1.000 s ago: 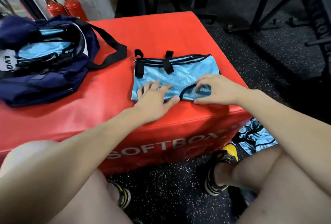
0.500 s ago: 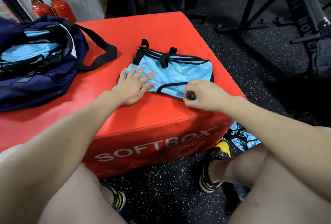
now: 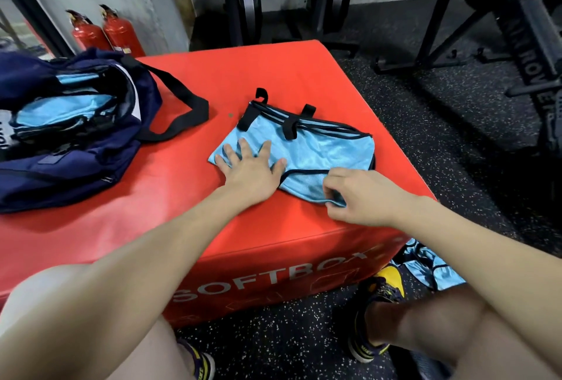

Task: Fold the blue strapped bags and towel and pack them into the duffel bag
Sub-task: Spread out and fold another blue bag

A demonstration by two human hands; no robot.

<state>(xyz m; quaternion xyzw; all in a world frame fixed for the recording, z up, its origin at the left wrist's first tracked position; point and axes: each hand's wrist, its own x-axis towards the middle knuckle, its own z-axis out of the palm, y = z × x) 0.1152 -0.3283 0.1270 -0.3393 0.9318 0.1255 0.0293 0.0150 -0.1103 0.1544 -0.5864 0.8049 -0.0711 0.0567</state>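
Note:
A light blue mesh bag with black straps (image 3: 319, 148) lies flat on the red soft box (image 3: 188, 215). My left hand (image 3: 249, 167) presses its near left corner with fingers spread flat. My right hand (image 3: 355, 197) pinches the bag's near right edge and lifts a small fold of it. The navy duffel bag (image 3: 70, 142) stands open at the left of the box, with folded light blue fabric (image 3: 60, 109) inside. Its black shoulder strap (image 3: 182, 115) loops out onto the box. More blue strapped fabric (image 3: 431, 267) lies on the floor by my right foot.
Two red fire extinguishers (image 3: 103, 33) stand against the wall behind the duffel. Black gym machines (image 3: 517, 30) fill the right and back. The floor is dark speckled rubber (image 3: 273, 340). My knees and yellow-black shoes (image 3: 380, 288) are at the box's front.
My left hand slid to the bag's left corner and flattened there. My right hand went from lying flat on the bag to pinching its near right edge.

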